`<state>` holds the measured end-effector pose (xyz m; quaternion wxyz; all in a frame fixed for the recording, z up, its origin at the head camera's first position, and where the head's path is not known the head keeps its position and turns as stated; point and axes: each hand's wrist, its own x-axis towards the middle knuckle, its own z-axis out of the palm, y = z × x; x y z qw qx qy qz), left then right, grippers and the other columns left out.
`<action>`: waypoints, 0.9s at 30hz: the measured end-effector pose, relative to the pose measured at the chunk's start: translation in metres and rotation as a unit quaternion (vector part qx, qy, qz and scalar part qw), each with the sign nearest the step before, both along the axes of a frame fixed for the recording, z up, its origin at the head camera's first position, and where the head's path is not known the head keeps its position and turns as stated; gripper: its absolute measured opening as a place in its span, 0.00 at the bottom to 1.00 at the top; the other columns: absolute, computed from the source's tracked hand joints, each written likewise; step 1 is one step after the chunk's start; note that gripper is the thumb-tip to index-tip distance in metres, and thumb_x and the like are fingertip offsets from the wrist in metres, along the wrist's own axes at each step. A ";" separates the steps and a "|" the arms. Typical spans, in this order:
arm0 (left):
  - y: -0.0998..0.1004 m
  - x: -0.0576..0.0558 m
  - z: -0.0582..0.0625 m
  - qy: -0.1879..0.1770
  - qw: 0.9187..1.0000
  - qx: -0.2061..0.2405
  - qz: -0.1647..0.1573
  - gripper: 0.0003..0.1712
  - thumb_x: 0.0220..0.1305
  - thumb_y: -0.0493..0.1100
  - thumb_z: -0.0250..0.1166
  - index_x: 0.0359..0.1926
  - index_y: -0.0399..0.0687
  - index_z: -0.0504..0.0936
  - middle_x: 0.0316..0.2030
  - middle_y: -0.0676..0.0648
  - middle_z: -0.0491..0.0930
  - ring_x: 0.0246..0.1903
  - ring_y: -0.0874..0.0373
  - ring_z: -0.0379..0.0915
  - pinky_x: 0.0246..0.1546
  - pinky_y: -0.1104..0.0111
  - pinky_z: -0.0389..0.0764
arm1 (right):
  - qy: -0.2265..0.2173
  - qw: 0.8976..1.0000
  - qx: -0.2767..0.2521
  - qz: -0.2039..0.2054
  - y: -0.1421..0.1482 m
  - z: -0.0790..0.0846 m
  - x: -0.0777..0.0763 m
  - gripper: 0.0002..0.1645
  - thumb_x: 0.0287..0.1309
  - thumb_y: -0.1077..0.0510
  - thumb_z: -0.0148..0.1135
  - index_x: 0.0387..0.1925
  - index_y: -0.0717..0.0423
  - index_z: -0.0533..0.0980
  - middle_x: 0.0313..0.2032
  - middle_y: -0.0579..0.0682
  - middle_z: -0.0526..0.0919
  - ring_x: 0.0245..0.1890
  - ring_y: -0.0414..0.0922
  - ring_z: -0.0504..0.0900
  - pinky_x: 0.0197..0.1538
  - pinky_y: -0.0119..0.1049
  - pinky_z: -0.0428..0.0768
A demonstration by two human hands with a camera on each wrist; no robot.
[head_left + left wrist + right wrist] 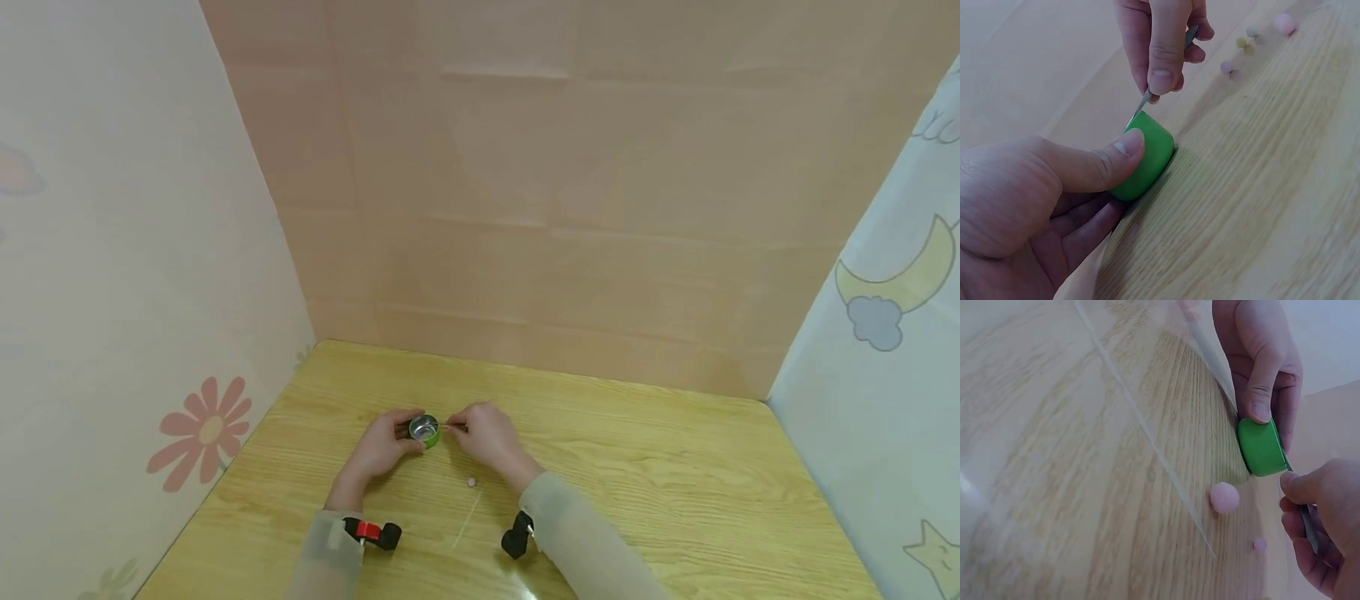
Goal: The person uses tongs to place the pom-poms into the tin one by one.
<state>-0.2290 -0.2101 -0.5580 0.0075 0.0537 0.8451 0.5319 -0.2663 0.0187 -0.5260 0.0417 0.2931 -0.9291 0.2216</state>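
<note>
A small round green cup with a shiny silver inside sits on the wooden table. My left hand holds it by the side, the thumb on the near wall and fingers round the far side. My right hand pinches a slim grey metal tool. The tool's thin front end reaches over the cup's rim, while its flat rear end sticks out behind the fingers. The tip is hidden inside the cup in both wrist views; I cannot tell whether it grips anything.
Nearer the person lies a pale pink pompom. Smaller balls show in the left wrist view: a yellow one, a greyish one and a pink one. A thin white line runs along the table. Paper-covered walls surround it.
</note>
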 end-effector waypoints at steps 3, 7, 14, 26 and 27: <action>-0.001 -0.002 -0.001 0.003 1.000 -0.002 0.002 0.34 0.63 0.31 0.78 0.69 0.37 0.80 0.66 0.36 0.79 0.62 0.41 0.80 0.62 0.52 0.83 | 0.000 1.000 0.005 -0.004 -0.002 0.002 0.001 0.09 0.70 0.51 0.73 0.45 0.47 0.93 0.42 0.45 0.92 0.38 0.39 0.89 0.37 0.33 0.87; -0.004 -0.004 -0.002 0.005 1.000 -0.003 0.002 0.34 0.63 0.32 0.78 0.70 0.37 0.80 0.66 0.36 0.79 0.62 0.40 0.80 0.62 0.51 0.83 | -0.003 1.000 0.004 -0.005 -0.004 0.004 0.001 0.09 0.71 0.51 0.73 0.46 0.48 0.93 0.42 0.46 0.92 0.38 0.39 0.89 0.38 0.33 0.87; -0.005 -0.005 -0.003 0.011 1.000 -0.011 -0.003 0.34 0.63 0.33 0.78 0.69 0.37 0.80 0.67 0.35 0.78 0.62 0.40 0.80 0.63 0.50 0.82 | -0.015 1.000 0.002 -0.012 -0.002 0.002 0.002 0.09 0.70 0.51 0.73 0.45 0.47 0.93 0.43 0.45 0.93 0.40 0.40 0.89 0.41 0.35 0.88; -0.002 -0.001 -0.008 0.010 1.000 -0.009 -0.003 0.33 0.62 0.33 0.79 0.69 0.38 0.81 0.66 0.36 0.79 0.62 0.40 0.80 0.63 0.50 0.82 | -0.023 1.000 -0.003 -0.019 0.007 -0.004 0.005 0.07 0.69 0.52 0.74 0.44 0.46 0.93 0.42 0.43 0.93 0.39 0.39 0.90 0.39 0.33 0.88; -0.003 -0.001 -0.008 0.011 1.000 -0.008 -0.002 0.34 0.62 0.33 0.79 0.69 0.38 0.81 0.66 0.36 0.79 0.63 0.40 0.80 0.63 0.50 0.82 | -0.025 1.000 -0.004 -0.019 0.007 -0.004 0.006 0.07 0.69 0.52 0.74 0.44 0.47 0.93 0.42 0.43 0.93 0.39 0.39 0.90 0.39 0.33 0.87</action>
